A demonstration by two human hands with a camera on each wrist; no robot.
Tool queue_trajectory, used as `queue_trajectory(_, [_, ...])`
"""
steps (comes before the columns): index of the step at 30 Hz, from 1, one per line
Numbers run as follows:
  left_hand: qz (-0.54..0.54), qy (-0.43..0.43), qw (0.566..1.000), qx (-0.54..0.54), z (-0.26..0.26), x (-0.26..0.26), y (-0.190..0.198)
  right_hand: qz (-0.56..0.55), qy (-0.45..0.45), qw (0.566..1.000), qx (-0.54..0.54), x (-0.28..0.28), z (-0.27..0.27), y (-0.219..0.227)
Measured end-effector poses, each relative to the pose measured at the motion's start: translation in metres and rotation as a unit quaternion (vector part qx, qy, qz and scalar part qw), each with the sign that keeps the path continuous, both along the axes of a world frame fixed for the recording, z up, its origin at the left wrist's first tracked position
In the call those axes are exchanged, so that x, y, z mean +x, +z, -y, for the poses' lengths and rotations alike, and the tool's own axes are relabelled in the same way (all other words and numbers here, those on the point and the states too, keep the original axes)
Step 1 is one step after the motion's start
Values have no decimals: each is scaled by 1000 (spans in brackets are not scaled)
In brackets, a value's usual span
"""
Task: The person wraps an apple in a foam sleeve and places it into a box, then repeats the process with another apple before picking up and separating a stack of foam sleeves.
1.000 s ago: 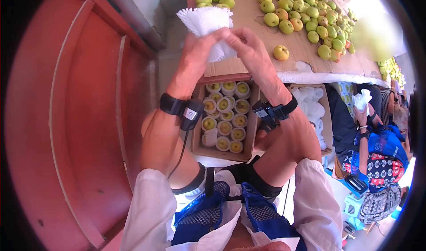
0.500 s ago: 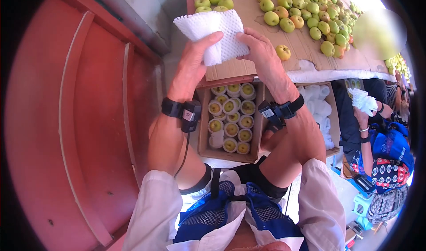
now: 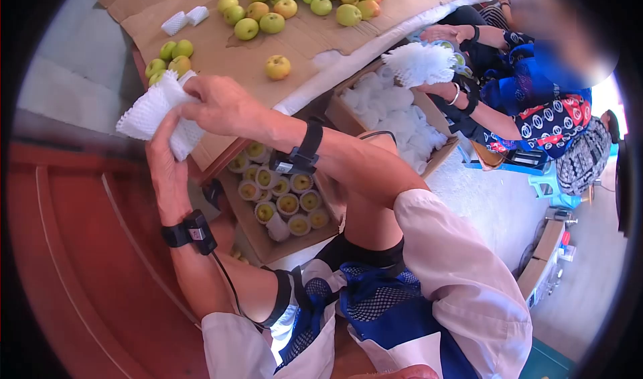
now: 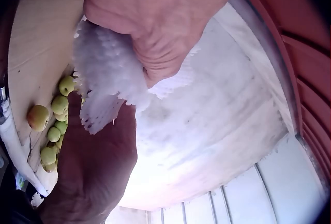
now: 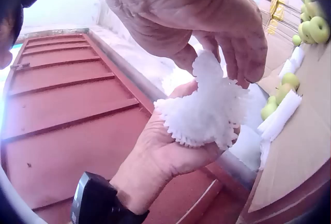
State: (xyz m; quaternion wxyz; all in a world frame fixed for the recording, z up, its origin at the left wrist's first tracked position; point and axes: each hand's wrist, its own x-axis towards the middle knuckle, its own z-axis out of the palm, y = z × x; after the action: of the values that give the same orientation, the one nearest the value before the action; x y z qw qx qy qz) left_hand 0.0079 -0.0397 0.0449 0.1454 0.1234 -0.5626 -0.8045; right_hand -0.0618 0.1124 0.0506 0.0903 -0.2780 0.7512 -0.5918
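White foam netting is held between both hands above the left end of the cardboard-covered table in the head view. My left hand grips it from below, and in the right wrist view the netting lies across the left palm. My right hand pinches its upper edge; the right wrist view has the right fingers bent over its top. In the left wrist view the netting looks bunched, with frilled edges. Whether anything is inside it cannot be told.
Below the table edge stands a carton of apples in foam nets. Loose apples and one single apple lie on the cardboard. Another carton holds white netting. A person sits at the right; a red door is left.
The head view has swung to the right, so table and cartons appear shifted left. The netting, spread between both hands half a second ago, is now partly covered by the right fingers.
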Motion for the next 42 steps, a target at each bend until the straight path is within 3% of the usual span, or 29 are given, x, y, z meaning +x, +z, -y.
queue_trajectory(6, [-8, -26, 999, 31, 1, 0, -7, -27, 1, 996, -89, 18, -22, 28])
queue_trajectory(9, [-30, -66, 997, 36, 1, -3, -13, -62, 23, 991, -112, 34, -52, 63])
queue_trajectory(12, [-45, -91, 994, 31, -11, 0, -13, -69, 28, 984, -162, 59, -90, 70])
queue_trajectory(14, [-57, -89, 994, 6, -33, 4, -3, -76, -4, 991, -112, 88, -135, 82])
queue_trajectory(16, [-71, -120, 990, -3, -48, 6, -1, -83, -10, 996, 10, 107, -191, 87])
queue_trajectory(17, [-77, -134, 988, -8, -56, 10, -1, 22, -74, 997, 21, 121, -212, 93])
queue_trajectory(20, [-62, -192, 979, 0, -80, 18, 4, 20, -234, 968, 84, 125, -289, 61])
queue_trajectory(23, [-57, -234, 971, 14, -98, 16, 3, -169, -343, 911, 156, 106, -339, 10])
queue_trajectory(26, [-17, -294, 954, 51, -111, 7, -21, -263, -237, 883, 308, 86, -338, -7])
queue_trajectory(30, [6, -360, 924, 128, -137, 0, -43, -248, -187, 871, 381, 69, -308, 9])
queue_trajectory(33, [31, -364, 912, 188, -143, 4, -54, -304, -127, 869, 369, 60, -287, 22])
queue_trajectory(38, [7, -357, 903, 241, -136, 4, -42, -260, -24, 898, 354, 44, -252, 32])
queue_trajectory(41, [-13, -340, 909, 242, -137, 14, -40, -390, -38, 842, 372, 39, -246, 15])
queue_trajectory(42, [-8, -347, 905, 247, -136, 12, -41, -354, -60, 857, 368, 38, -246, 12])
